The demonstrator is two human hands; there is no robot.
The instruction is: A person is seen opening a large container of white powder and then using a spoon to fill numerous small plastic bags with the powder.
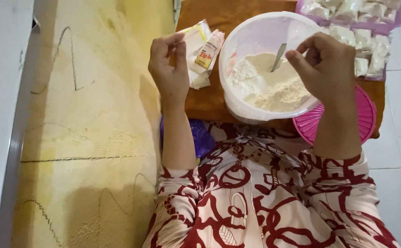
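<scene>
Partway along, judging by the basket [395,23] already heaped with filled packets [368,43]: left hand [169,69] pinching an empty small bag [196,39], right hand [327,64] curled loosely beside the spoon [278,56], grip unclear, much powder [271,87] left in the tub [237,34].

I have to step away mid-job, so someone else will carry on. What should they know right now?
Left hand: pinches a small plastic bag from the stack beside the tub.
Right hand: over the white tub of pale powder, by the spoon standing in it; whether it has a grip is unclear.
Done: filled bags in the purple basket.
Left: much powder remains.
</scene>
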